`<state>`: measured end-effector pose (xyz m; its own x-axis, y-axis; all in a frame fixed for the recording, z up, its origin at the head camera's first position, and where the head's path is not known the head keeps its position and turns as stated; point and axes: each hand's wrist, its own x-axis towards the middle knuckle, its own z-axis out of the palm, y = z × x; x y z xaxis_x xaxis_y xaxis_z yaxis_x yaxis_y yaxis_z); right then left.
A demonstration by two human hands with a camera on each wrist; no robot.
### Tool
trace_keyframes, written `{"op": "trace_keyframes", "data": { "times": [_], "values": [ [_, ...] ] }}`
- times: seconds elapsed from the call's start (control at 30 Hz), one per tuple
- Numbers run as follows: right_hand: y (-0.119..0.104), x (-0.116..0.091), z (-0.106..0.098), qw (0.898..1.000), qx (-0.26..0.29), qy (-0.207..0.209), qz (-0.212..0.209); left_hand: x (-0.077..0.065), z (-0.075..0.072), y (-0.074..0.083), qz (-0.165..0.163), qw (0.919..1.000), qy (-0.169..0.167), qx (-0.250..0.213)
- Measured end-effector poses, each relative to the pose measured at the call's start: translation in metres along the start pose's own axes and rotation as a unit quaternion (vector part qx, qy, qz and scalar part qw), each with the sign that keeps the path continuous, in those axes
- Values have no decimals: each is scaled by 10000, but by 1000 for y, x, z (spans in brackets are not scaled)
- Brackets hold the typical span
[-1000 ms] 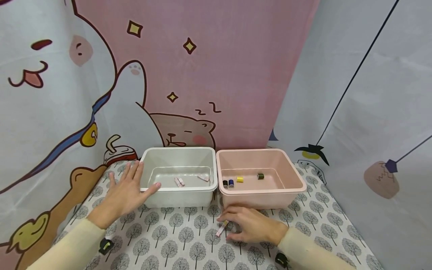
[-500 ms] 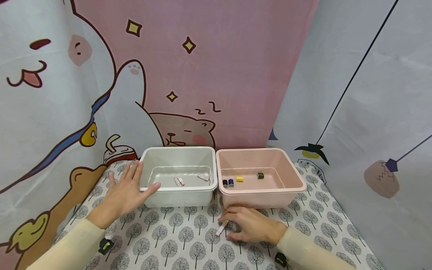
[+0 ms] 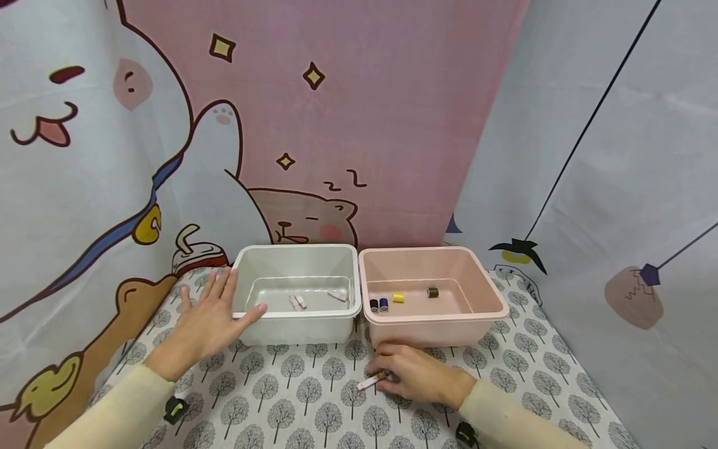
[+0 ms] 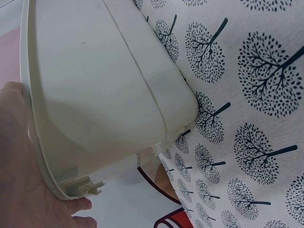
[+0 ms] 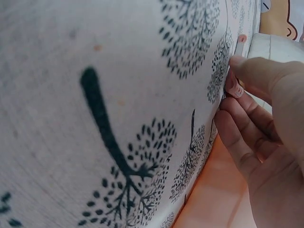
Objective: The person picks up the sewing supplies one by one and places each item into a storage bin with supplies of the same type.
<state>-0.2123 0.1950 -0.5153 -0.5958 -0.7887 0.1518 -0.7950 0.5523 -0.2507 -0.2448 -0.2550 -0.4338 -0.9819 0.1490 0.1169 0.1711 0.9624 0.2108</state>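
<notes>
My right hand (image 3: 417,374) pinches a small, slim pink-and-white stick (image 3: 371,380) between thumb and fingers, low over the tree-print cloth in front of the pink tub (image 3: 437,333). In the right wrist view, the thumb and fingertips close around the stick's pinkish part (image 5: 232,86); its exact kind I cannot tell. My left hand (image 3: 204,321) rests at the left front corner of the white tub (image 3: 297,330), fingers spread and straight along the rim. The left wrist view shows that tub's outer wall (image 4: 104,90) beside the hand.
Several small pink-and-white pieces (image 3: 338,295) lie inside the white tub. The pink tub holds a black spool, a blue thread spool (image 3: 384,304), a yellow one (image 3: 398,299) and a dark green one (image 3: 432,292). Both tubs stand side by side before a cartoon-print curtain (image 3: 415,125).
The right fingers have closed on the pink-and-white stick, which has turned to lie flatter towards the hand. My left hand stays where it was at the white tub.
</notes>
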Motion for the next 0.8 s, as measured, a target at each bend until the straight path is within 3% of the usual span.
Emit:
{"op": "trace_keyframes", "data": {
  "times": [0.37, 0.8],
  "values": [
    [1, 1, 0, 9999, 138, -89, 35, 0, 1, -1, 2, 10000, 12, -37],
    [-5, 5, -10, 9999, -46, 109, -99, 1, 2, -2, -1, 10000, 15, 5]
  ]
}}
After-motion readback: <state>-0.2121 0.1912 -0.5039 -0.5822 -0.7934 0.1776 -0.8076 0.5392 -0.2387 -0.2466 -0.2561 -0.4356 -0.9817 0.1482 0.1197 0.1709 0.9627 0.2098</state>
